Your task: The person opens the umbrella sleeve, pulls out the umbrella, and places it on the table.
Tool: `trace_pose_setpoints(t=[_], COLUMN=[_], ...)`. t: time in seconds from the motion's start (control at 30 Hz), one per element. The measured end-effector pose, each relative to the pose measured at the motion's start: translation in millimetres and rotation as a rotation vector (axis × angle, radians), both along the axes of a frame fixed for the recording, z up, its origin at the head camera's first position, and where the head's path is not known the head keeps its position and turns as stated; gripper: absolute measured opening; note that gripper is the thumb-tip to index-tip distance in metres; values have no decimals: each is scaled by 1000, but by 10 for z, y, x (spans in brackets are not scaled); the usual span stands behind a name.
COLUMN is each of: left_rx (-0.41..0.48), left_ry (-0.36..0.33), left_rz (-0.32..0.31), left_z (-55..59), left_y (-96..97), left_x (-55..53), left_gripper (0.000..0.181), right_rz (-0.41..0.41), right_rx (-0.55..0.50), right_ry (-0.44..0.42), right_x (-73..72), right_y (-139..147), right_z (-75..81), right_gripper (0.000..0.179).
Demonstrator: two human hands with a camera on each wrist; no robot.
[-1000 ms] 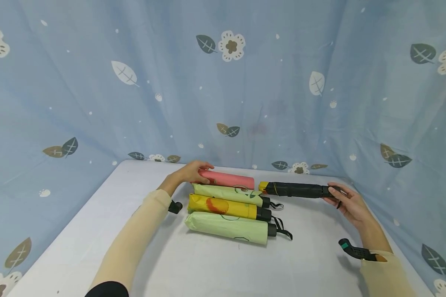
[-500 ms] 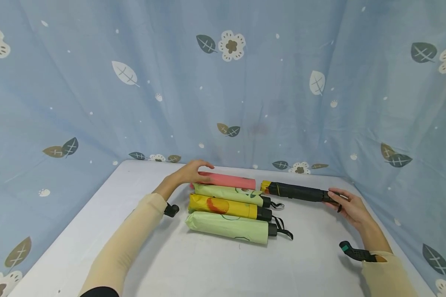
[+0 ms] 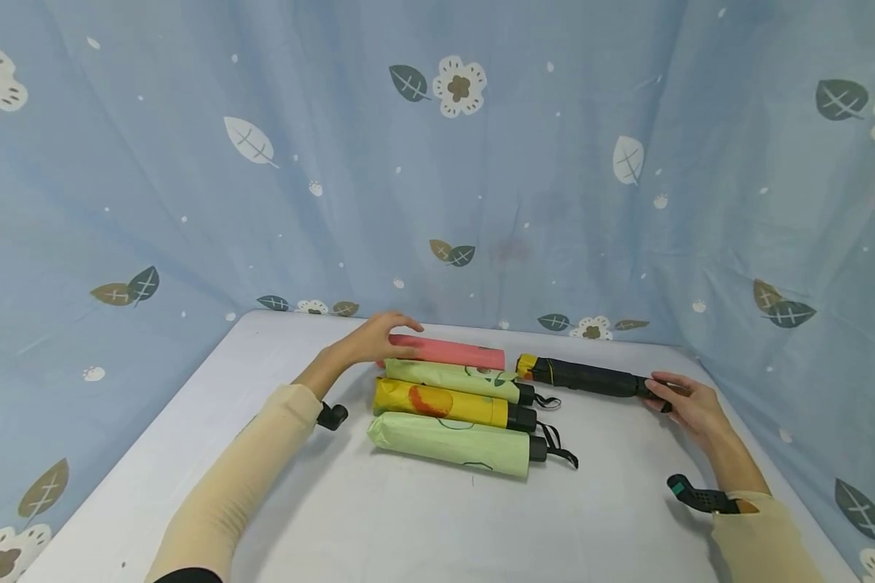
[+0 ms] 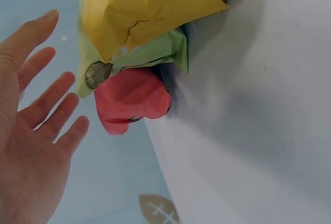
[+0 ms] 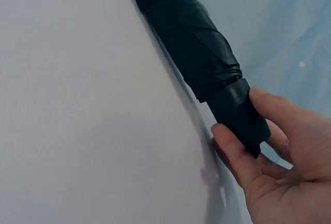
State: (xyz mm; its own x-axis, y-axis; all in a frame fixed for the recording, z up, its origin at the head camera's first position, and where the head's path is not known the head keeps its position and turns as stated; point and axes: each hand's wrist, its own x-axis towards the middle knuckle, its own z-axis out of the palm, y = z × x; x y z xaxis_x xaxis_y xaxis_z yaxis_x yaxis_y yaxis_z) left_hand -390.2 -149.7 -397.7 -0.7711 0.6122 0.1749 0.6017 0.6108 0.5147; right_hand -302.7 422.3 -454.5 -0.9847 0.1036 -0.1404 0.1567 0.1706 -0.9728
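Right hand [image 3: 696, 410] pinches black umbrella handle [image 5: 237, 109]; left hand [image 4: 36, 151] spread.

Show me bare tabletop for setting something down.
Bare: the white table in front of the nearest pale green folded umbrella and right of its black strap. Crowded: behind it, with the yellow folded umbrella, second green one, red one and the black umbrella in the right hand.

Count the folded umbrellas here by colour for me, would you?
Light green umbrellas: 2
Yellow umbrella: 1
Pink umbrella: 1
Black umbrella, with a yellow end: 1
Total: 5
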Motion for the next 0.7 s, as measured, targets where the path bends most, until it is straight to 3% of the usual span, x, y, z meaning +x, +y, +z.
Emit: trace_pose_setpoints(t=[0.37,0.7], left_rx=[9,20], left_ry=[37,41], left_rz=[-9,-24], left_z=[-13,-23], left_y=[14,34], left_x=[72,69], left_gripper=[47,49], right_rz=[-57,-81], right_rx=[323,344], right_ry=[11,23], right_x=[-11,-28], right_y=[-30,-56], right_z=[-84,-95], right_gripper=[81,73])
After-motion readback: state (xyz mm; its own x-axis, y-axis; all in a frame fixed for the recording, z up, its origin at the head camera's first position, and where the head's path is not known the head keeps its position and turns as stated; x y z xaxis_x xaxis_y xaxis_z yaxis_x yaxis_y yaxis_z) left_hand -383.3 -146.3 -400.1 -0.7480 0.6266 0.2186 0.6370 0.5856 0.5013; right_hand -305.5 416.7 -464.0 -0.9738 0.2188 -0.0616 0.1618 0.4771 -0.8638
